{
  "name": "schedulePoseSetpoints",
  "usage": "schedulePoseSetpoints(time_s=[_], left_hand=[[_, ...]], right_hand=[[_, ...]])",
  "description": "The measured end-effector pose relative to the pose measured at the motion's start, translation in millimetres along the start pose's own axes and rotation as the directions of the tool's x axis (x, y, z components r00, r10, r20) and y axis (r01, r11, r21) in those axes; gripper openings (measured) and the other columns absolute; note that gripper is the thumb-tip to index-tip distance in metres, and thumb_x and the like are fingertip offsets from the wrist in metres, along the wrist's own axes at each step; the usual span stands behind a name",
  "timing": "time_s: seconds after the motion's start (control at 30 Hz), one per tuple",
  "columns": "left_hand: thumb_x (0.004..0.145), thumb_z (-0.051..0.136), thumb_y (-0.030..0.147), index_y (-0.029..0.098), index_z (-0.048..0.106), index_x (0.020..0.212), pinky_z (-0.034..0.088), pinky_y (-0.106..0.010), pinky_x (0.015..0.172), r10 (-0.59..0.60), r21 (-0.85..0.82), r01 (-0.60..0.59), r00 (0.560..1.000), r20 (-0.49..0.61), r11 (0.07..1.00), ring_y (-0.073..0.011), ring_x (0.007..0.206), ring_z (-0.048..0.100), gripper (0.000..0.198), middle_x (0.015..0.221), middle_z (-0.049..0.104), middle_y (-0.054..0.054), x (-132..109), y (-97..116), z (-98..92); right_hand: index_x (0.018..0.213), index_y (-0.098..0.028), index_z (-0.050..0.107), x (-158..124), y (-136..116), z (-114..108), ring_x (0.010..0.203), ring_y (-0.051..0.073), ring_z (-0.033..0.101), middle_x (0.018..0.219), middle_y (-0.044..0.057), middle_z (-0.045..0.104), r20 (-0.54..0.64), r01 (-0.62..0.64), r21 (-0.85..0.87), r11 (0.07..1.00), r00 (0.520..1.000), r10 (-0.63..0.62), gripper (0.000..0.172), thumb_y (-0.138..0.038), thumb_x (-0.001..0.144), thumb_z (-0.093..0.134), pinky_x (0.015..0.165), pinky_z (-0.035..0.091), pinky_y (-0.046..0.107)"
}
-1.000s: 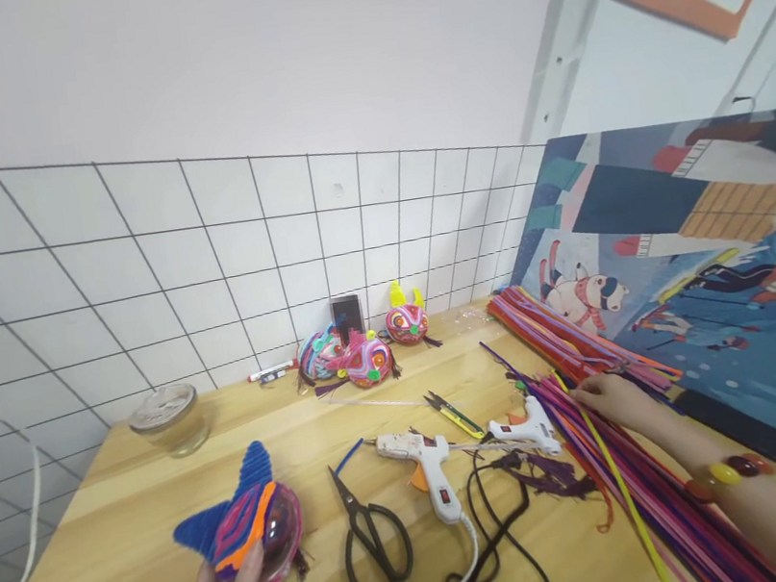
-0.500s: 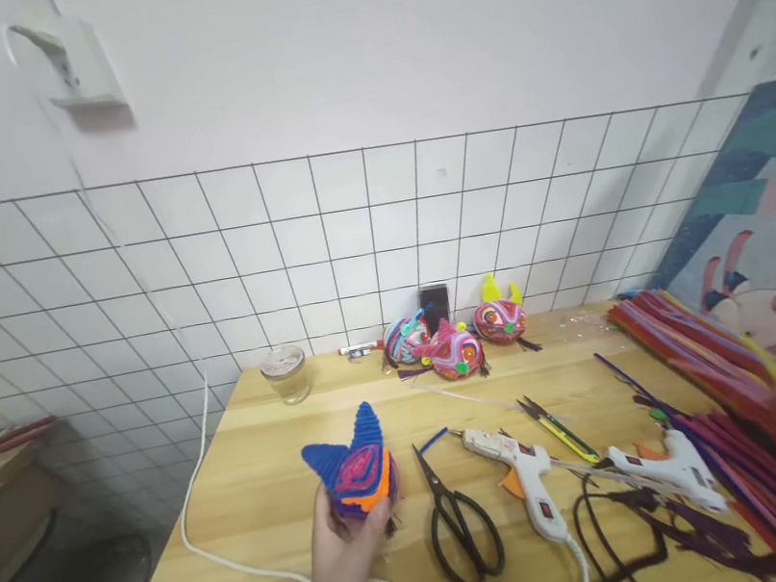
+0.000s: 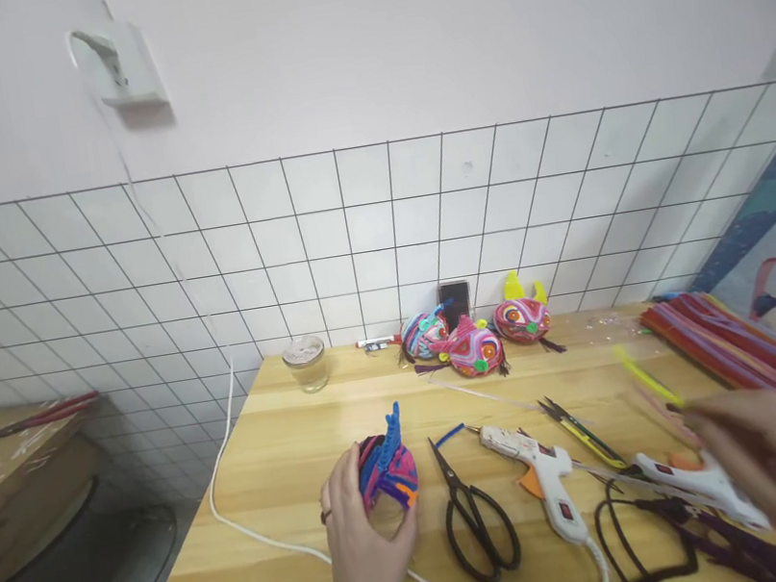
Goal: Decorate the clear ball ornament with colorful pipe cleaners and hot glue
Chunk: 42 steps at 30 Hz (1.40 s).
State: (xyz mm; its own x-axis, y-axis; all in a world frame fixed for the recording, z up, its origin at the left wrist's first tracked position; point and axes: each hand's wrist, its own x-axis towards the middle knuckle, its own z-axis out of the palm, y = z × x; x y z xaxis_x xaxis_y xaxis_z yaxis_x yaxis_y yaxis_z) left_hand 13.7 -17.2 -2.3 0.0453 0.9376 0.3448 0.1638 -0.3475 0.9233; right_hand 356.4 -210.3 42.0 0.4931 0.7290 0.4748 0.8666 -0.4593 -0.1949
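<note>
My left hand [image 3: 365, 528] grips a round ornament [image 3: 394, 470] wound in blue, pink, purple and orange, with a blue pointed part standing up from it. At the right, my right hand [image 3: 770, 458], blurred by motion, holds a yellow strip [image 3: 645, 377] between its fingers. Between the hands lie black-handled scissors [image 3: 477, 521], a short blue strip [image 3: 450, 434] and a white glue gun [image 3: 542, 472]. A second white glue gun [image 3: 701, 482] is partly covered by my right hand.
Several finished-looking round ornaments [image 3: 475, 348] sit by the tiled wall, near a glass [image 3: 307, 363] and a marker [image 3: 375, 342]. A yellow-green cutter [image 3: 585, 437], dark cords and a white cable [image 3: 272, 540] lie on the wooden table [image 3: 245, 507]. Bundled strips [image 3: 754, 353] are at right.
My right hand has moved left from the bundled strips with the yellow strip. My left hand has turned the ornament, so the blue part shows edge-on. The view has shifted to the left.
</note>
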Motion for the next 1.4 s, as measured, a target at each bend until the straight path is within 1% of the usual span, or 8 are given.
schedulePoseSetpoints(time_s=[0.13, 0.33, 0.47, 0.57, 0.7, 0.8, 1.2, 1.4], left_hand=[[0.055, 0.082, 0.027, 0.022, 0.050, 0.126, 0.036, -0.046, 0.104, -0.220, -0.247, 0.242, 0.969, 0.112, 0.938, -0.0353, 0.120, 0.051, 0.078, 0.128, 0.056, -0.016, -2.2, 3.6, 2.9], [0.065, 0.078, 0.038, 0.022, 0.052, 0.119, 0.048, -0.039, 0.089, -0.375, -0.595, 0.572, 0.820, 0.433, 0.564, -0.0306, 0.110, 0.058, 0.062, 0.119, 0.063, -0.014, -5.3, -2.8, 6.6], [0.072, 0.073, 0.035, 0.022, 0.060, 0.113, 0.051, -0.035, 0.074, -0.274, -0.623, 0.620, 0.778, 0.565, 0.477, -0.0260, 0.091, 0.064, 0.045, 0.106, 0.069, -0.011, -6.4, -7.3, 5.7], [0.072, 0.074, 0.033, 0.021, 0.063, 0.111, 0.051, -0.032, 0.073, -0.252, -0.621, 0.631, 0.766, 0.591, 0.464, -0.0224, 0.083, 0.065, 0.041, 0.097, 0.071, -0.009, -6.2, -6.9, 5.9], [0.070, 0.076, 0.033, 0.021, 0.064, 0.111, 0.049, -0.035, 0.082, -0.262, -0.622, 0.642, 0.760, 0.595, 0.449, -0.0254, 0.095, 0.064, 0.045, 0.106, 0.070, -0.011, -5.7, -2.8, 6.0], [0.071, 0.075, 0.033, 0.020, 0.064, 0.111, 0.049, -0.036, 0.084, -0.259, -0.625, 0.648, 0.755, 0.602, 0.436, -0.0276, 0.103, 0.062, 0.044, 0.114, 0.068, -0.012, -6.5, 1.9, 4.1], [0.071, 0.075, 0.028, 0.021, 0.065, 0.109, 0.048, -0.035, 0.083, -0.290, -0.570, 0.724, 0.683, 0.670, 0.388, -0.0251, 0.099, 0.063, 0.041, 0.111, 0.070, -0.011, -7.4, 8.4, -0.6], [0.059, 0.084, 0.032, 0.022, 0.065, 0.107, 0.048, -0.036, 0.087, -0.257, -0.589, 0.690, 0.713, 0.652, 0.420, -0.0278, 0.103, 0.064, 0.053, 0.107, 0.072, -0.011, -9.0, 9.3, 2.7]], right_hand=[[0.107, -0.035, 0.052, -17.1, -85.6, 11.0, 0.059, 0.024, 0.069, 0.074, 0.004, 0.071, -0.143, 0.556, 0.177, 0.812, 0.831, -0.538, 0.024, -0.027, 0.085, 0.052, 0.048, 0.054, 0.032], [0.120, -0.022, 0.053, -41.1, -155.6, 21.0, 0.044, 0.017, 0.056, 0.058, 0.001, 0.059, -0.159, 0.652, 0.266, 0.710, 0.756, -0.635, 0.034, -0.011, 0.088, 0.046, 0.039, 0.041, 0.027], [0.095, -0.025, 0.060, -40.2, -180.1, 13.5, 0.051, 0.014, 0.056, 0.062, 0.000, 0.057, -0.065, 0.499, 0.485, 0.718, 0.840, -0.539, 0.017, -0.019, 0.093, 0.045, 0.047, 0.041, 0.024], [0.076, -0.023, 0.059, -34.6, -190.4, 5.2, 0.059, 0.013, 0.053, 0.064, -0.001, 0.055, 0.212, 0.123, 0.704, 0.699, 0.904, -0.372, 0.023, -0.029, 0.093, 0.044, 0.053, 0.039, 0.022], [0.065, -0.020, 0.054, -24.7, -196.5, 1.9, 0.052, 0.010, 0.035, 0.055, -0.006, 0.038, 0.641, -0.467, 0.720, 0.512, 0.730, -0.236, 0.030, -0.044, 0.084, 0.053, 0.047, 0.026, 0.022], [0.063, -0.019, 0.053, -18.4, -197.6, 7.0, 0.044, 0.007, 0.020, 0.047, -0.010, 0.027, 0.772, -0.670, 0.633, 0.387, 0.579, -0.261, 0.030, -0.045, 0.076, 0.058, 0.043, 0.013, 0.023], [0.060, -0.020, 0.053, -14.7, -202.5, 30.2, 0.043, 0.009, 0.024, 0.046, -0.008, 0.031, 0.692, -0.562, 0.673, 0.481, 0.708, -0.141, 0.028, -0.043, 0.074, 0.050, 0.042, 0.017, 0.023], [0.062, -0.018, 0.056, -16.9, -207.3, 33.5, 0.049, 0.011, 0.032, 0.051, -0.006, 0.036, 0.637, -0.485, 0.705, 0.518, 0.754, -0.161, 0.034, -0.047, 0.077, 0.049, 0.046, 0.025, 0.023]])
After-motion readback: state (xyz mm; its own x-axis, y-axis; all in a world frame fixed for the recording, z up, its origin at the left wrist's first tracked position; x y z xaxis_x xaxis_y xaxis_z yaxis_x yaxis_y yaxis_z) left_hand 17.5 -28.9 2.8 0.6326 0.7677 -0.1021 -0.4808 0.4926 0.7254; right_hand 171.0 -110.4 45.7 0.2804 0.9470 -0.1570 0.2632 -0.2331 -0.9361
